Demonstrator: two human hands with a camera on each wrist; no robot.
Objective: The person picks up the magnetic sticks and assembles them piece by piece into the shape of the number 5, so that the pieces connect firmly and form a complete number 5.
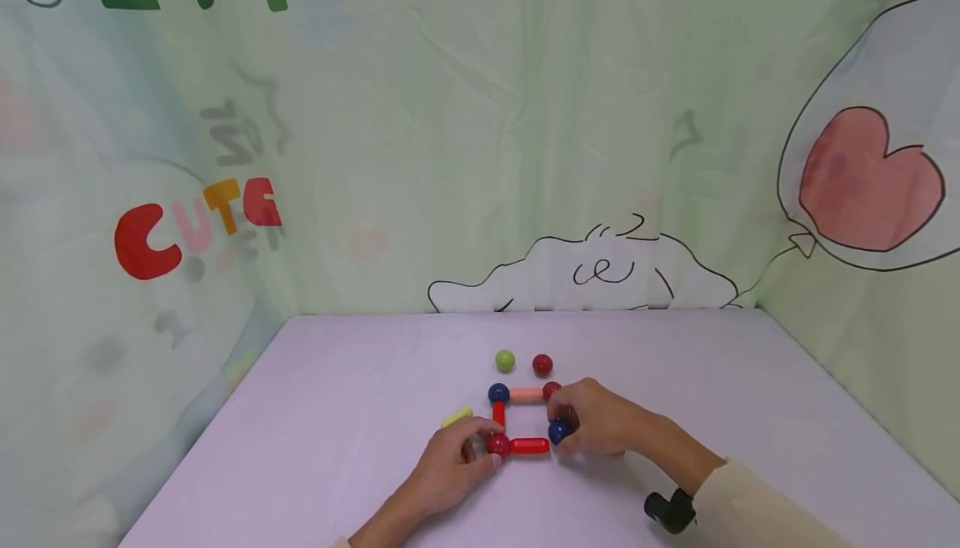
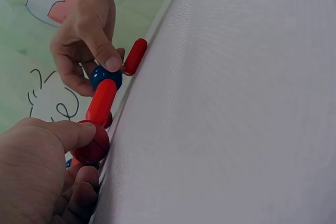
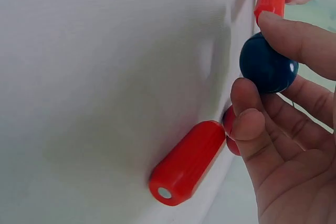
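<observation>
My left hand (image 1: 448, 463) holds a red ball (image 1: 498, 445) between thumb and fingers at the near left corner of a frame of rods and balls. From this ball a red rod (image 1: 529, 446) points right, and another red rod (image 1: 498, 413) runs back to a blue ball (image 1: 498, 394). A pink rod (image 1: 527, 394) links that ball to a red ball (image 1: 552, 390). My right hand (image 1: 603, 419) pinches a dark blue ball (image 3: 268, 64) close by the near rod's free end. Beside the right fingers lies a loose red rod (image 3: 186, 163) with a silvery tip, hidden in the head view.
Behind the frame sit a green ball (image 1: 505, 360) and a red ball (image 1: 542, 365). A yellow rod (image 1: 457, 416) lies just beyond the left hand. A black device (image 1: 670, 512) is at the right wrist. Printed cloth (image 1: 360, 156) hangs behind the pale table (image 1: 337, 398).
</observation>
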